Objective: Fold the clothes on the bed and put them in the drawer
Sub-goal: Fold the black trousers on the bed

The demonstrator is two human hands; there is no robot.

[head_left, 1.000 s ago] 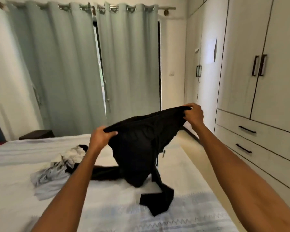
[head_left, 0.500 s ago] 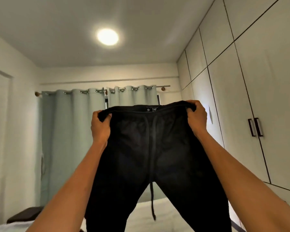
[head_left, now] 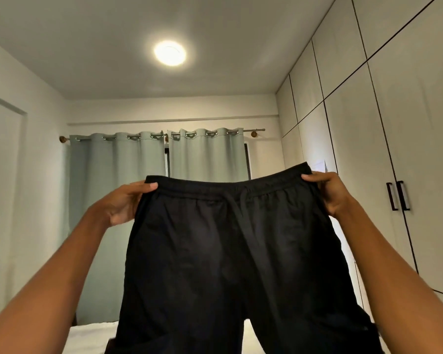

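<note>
Black trousers [head_left: 230,251] now raised off bed.

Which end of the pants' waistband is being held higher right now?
The end in the right hand. The black pants hang tilted: their waistband climbs from the left hand toward the wardrobe side.

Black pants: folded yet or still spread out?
Spread, not folded. The black pants hang full width, the left hand and right hand gripping the waistband ends, both legs dropping apart.

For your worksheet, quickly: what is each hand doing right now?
Left hand: grips the black trousers' waistband at one end.
Right hand: grips the waistband at the other end.
</note>
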